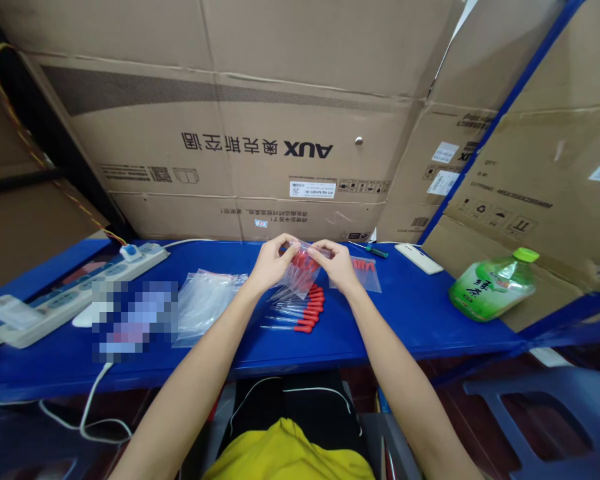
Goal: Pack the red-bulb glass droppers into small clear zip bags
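A clear zip-lock bag (pixel 303 277) with several red-bulbed droppers inside hangs between my hands. My left hand (pixel 274 261) pinches its top left edge, and my right hand (pixel 337 263) pinches the top right; both are closed on the plastic. Just below lie several loose droppers (pixel 305 323), thin clear tubes with red bulbs pointing right, partly hidden by the bag. Beyond my right wrist, another bag (pixel 373 277) holding red-bulbed droppers rests flat. To the left of my left forearm is a pile of clear zip-lock bags (pixel 203 307).
A power strip (pixel 87 287) with plugs and a blurred-out item (pixel 140 320) occupy the left of the blue table (pixel 390 320). Toward the right are a screwdriver (pixel 375 251), a white phone-like slab (pixel 419 259) and a green bottle (pixel 493 287). Cardboard panels (pixel 250 100) wall the back.
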Tool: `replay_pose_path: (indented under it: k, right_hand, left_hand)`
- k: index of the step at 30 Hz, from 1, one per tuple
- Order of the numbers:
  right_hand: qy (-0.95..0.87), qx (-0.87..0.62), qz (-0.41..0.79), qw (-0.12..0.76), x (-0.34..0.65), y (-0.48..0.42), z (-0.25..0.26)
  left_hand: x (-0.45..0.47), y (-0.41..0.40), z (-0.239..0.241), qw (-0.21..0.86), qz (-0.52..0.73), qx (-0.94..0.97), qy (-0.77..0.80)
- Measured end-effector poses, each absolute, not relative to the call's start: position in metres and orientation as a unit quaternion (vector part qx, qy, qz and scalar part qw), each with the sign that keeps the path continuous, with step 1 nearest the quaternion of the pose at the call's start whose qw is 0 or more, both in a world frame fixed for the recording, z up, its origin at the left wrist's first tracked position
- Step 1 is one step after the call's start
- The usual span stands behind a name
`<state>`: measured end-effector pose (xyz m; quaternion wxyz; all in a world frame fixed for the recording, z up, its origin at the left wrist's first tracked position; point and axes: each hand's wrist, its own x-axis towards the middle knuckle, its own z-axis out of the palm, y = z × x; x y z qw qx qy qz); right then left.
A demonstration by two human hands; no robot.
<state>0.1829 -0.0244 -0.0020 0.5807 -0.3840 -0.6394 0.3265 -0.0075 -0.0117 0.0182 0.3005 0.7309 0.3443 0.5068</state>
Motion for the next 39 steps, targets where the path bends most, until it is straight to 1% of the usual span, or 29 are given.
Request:
replay_pose_path:
  k: [7, 10, 15, 22, 28, 33, 36, 39]
  right_hand:
    - [-0.641, -0.384, 0.312, 0.587, 0.187, -0.023, -0.003]
    - [-0.637, -0.38, 0.324, 0.587, 0.185, -0.025, -0.001]
    - [-0.593, -0.373, 0.389, 0.599, 0.184, -0.026, 0.001]
    - [-0.572, -0.366, 0.384, 0.626, 0.183, -0.026, 0.001]
    - [-0.541, -0.356, 0.436, 0.625, 0.184, -0.024, 0.002]
    - [-0.523, -0.353, 0.405, 0.661, 0.188, -0.024, 0.002]
    - [-0.509, -0.363, 0.397, 0.672, 0.189, -0.023, 0.003]
    - [-0.514, -0.368, 0.418, 0.652, 0.187, -0.024, 0.003]
  left_hand:
    - [-0.006, -0.013, 0.017, 0.352, 0.479, 0.738, 0.32]
    - [-0.006, -0.013, 0.016, 0.362, 0.471, 0.738, 0.32]
    - [-0.008, -0.012, 0.015, 0.385, 0.508, 0.703, 0.316]
    - [-0.005, -0.018, 0.022, 0.432, 0.503, 0.678, 0.317]
    - [-0.007, -0.018, 0.024, 0.447, 0.54, 0.635, 0.325]
    - [-0.007, -0.012, 0.02, 0.477, 0.532, 0.617, 0.33]
    - [-0.007, -0.008, 0.017, 0.467, 0.541, 0.608, 0.344]
    - [-0.009, -0.005, 0.014, 0.439, 0.549, 0.614, 0.36]
